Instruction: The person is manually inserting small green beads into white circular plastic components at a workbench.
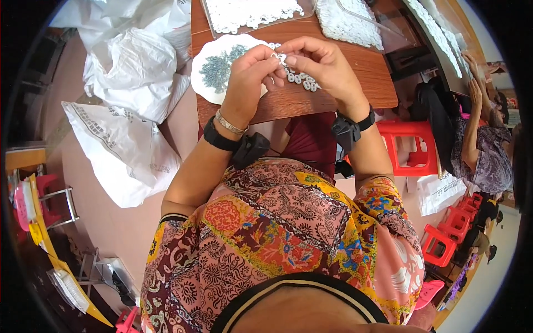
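My left hand (252, 75) and my right hand (321, 62) meet above the near edge of a brown wooden table (366, 72). Both pinch a small white ring-shaped part (279, 57) between thumb and fingertips. A short chain of joined white rings (304, 81) hangs down from it onto the table under my right hand. Just left of my hands lies a white plate (206, 83) holding a heap of small grey-green pieces (221, 65). Black bands with small devices sit on both wrists.
Flat heaps of white parts (250, 12) in clear bags lie farther back on the table. White plastic sacks (130, 72) sit on the floor to the left. A red plastic stool (408, 145) stands at the right, and another person (480, 139) sits beyond it.
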Motion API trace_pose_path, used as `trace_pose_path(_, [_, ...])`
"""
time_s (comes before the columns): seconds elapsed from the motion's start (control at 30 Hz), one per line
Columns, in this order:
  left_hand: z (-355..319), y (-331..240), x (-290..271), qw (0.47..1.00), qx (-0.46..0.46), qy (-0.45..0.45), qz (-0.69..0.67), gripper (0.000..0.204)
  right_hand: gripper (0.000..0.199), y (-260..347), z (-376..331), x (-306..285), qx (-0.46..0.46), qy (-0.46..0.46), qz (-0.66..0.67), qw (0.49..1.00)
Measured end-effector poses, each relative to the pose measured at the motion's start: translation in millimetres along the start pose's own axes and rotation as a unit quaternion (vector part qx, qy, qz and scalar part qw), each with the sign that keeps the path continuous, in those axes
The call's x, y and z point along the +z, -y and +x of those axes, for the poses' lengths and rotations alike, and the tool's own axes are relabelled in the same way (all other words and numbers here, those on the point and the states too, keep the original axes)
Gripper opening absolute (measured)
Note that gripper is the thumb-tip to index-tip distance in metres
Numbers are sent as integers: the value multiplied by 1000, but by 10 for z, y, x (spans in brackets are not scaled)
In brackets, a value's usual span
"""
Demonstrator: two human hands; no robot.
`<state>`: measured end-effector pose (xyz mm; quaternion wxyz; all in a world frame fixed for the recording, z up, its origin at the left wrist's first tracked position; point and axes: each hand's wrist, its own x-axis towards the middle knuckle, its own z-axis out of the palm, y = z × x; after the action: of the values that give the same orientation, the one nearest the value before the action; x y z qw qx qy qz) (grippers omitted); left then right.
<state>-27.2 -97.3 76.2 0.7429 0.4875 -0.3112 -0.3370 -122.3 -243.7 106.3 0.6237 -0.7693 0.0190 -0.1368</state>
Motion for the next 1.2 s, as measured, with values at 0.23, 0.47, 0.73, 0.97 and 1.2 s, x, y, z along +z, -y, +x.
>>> trace_pose_path(0.23, [-50,24,-124,989,-19,39,-143,18,16,47,-12,100,-53,13,-73,996])
trace_pose_path(0.47, [-76,30,-90,997,-23,3,-68,17,17,-169,119,-8,-4,-20,25,999])
trace_pose_path(0.73, [-47,137,-85,980,53,-88,171,19,19,-152,147,-12,39,-34,31,998])
trace_pose_path(0.97, [-72,87,-64,987,21,-69,143,19,19,-96,121,10,25,-16,-1,1000])
trace_pose_path(1.2, [-90,84,-56,991,-7,-56,121,19,18,-99,105,37,17,-16,-2,1000])
